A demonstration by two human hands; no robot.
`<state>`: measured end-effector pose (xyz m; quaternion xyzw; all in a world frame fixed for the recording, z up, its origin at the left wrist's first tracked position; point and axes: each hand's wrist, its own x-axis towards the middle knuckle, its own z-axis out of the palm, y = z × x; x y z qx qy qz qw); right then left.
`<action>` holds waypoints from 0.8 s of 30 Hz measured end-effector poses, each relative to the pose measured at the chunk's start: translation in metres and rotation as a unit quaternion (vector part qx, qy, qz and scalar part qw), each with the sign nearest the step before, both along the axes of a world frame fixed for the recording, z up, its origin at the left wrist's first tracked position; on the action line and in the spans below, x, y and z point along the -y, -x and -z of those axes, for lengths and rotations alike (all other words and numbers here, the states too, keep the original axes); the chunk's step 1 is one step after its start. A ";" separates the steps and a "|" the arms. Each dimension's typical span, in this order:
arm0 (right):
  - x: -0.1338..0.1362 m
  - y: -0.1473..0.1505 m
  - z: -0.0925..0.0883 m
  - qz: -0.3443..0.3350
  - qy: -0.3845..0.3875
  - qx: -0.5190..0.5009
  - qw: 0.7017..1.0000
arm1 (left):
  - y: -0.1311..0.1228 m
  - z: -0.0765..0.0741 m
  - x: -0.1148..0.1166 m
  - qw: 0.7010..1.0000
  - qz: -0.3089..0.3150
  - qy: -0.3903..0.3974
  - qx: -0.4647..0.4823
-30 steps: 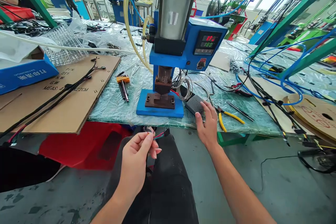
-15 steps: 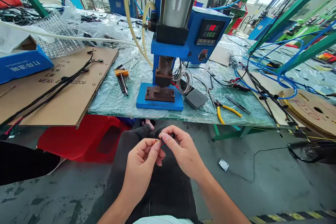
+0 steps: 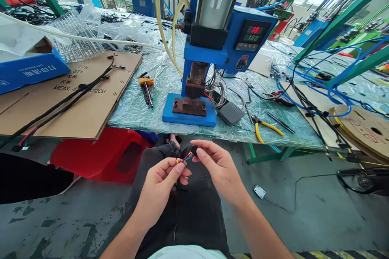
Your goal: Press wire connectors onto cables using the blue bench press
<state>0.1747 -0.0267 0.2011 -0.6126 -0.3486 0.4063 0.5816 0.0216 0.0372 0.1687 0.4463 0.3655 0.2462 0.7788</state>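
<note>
Colored wire ends (image 3: 184, 158) are pinched between the fingers of the left hand (image 3: 159, 189) and right hand (image 3: 220, 168), held up over the lap (image 3: 182, 210) for a close look, pretty much.

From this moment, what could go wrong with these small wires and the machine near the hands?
The thin coloured wires, pinched by the left hand and right hand above the lap, could slip and drop to the floor. Their fine ends might also bend. The grey foot pedal sits on the table beside the blue press, so a knock could perhaps set it off.
</note>
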 end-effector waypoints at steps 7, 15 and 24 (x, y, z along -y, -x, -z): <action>-0.002 0.001 -0.014 0.039 0.044 0.118 0.991 | 0.002 -0.004 0.004 0.998 0.039 -0.036 -0.019; -0.004 0.000 -0.021 0.017 0.063 0.171 0.983 | 0.005 -0.006 0.008 0.992 0.098 -0.066 -0.038; -0.007 0.000 -0.021 0.022 0.058 0.172 0.983 | 0.001 -0.001 0.006 0.996 0.087 -0.018 0.007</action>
